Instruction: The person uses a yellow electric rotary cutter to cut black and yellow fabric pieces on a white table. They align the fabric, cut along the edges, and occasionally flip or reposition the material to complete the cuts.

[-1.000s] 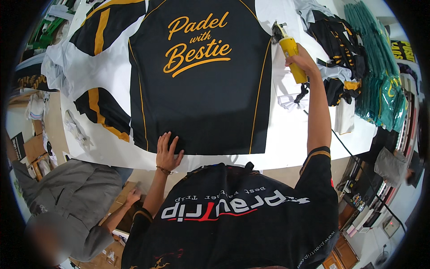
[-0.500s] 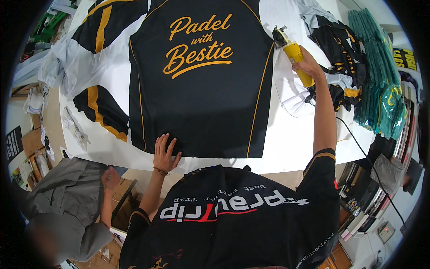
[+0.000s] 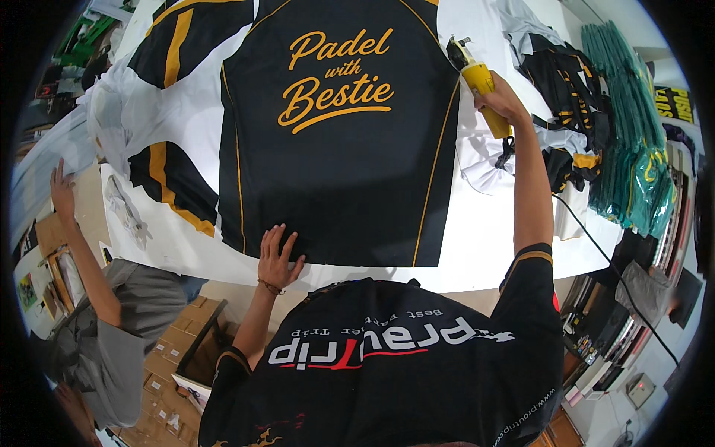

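Note:
A black shirt panel (image 3: 335, 171) with gold lettering and thin gold lines lies flat on white material. At its near edge, left of the middle, my left hand (image 3: 278, 258) rests flat with fingers slightly apart. My right hand (image 3: 504, 99) is closed around the body of a yellow handheld electric fabric cutter (image 3: 477, 77). The cutter's metal head is at the upper right edge of the panel; its blade is too small to make out. Left of the panel lie black sleeve pieces (image 3: 160, 175) with gold stripes, with white fabric around them.
Crumpled black, white and gold offcuts (image 3: 562, 89) lie at the right, beside a stack of green garments (image 3: 625, 119) in clear plastic. A black cord (image 3: 611, 261) runs down the right side. A co-worker in grey (image 3: 141, 328) is at the left, near cardboard boxes (image 3: 175, 365).
My right hand has moved the cutter a little farther away along the panel's right edge. My left hand stays at the near edge. The co-worker's arm now reaches toward pale fabric at left.

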The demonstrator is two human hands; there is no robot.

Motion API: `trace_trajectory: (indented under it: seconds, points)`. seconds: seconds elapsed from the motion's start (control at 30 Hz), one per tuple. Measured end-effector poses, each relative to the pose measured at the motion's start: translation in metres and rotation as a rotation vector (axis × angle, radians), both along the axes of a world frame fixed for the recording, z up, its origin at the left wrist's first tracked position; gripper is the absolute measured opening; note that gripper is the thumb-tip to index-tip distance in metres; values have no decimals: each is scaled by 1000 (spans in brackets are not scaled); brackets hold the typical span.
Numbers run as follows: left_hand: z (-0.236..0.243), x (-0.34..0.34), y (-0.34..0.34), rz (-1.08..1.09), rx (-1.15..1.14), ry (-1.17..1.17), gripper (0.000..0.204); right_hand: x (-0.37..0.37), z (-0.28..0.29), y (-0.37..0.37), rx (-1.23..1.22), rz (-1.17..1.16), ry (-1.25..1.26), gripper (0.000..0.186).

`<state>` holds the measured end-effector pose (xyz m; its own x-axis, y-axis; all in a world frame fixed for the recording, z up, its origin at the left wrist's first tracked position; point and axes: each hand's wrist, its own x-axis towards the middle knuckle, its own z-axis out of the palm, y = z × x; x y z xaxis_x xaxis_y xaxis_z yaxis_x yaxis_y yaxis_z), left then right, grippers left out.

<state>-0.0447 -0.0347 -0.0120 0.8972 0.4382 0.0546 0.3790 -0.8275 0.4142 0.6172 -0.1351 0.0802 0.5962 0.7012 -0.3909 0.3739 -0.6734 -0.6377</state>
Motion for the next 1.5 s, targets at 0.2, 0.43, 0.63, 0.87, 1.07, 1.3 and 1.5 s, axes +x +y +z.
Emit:
trace_trajectory:
  seconds: [0.2, 0.43, 0.63, 0.87, 1.07, 1.3, 1.5]
  points:
    - [-1, 0, -1, 10, -2, -20, 72, -2, -3, 23, 83, -57, 50, 54]
    - [-1, 1, 0, 10, 1, -29, 71, -1, -10, 57, 90, -157, 6, 48]
    - [2, 2, -1, 19, 24, -16, 65, 12, -12, 89, 72, -162, 108, 45]
    - [2, 2, 1, 16, 21, -1, 65, 42, -18, 125, 79, -276, 104, 34]
    - [1, 2, 1, 26, 8, 12, 64, 84, -26, 163, 101, -308, 136, 35]
    - [1, -3, 0, 28, -1, 73, 62, 161, -25, 217, 81, -357, 167, 37]
    - [4, -5, -2, 29, -22, 58, 63, 198, -28, 218, 172, -372, 223, 41]
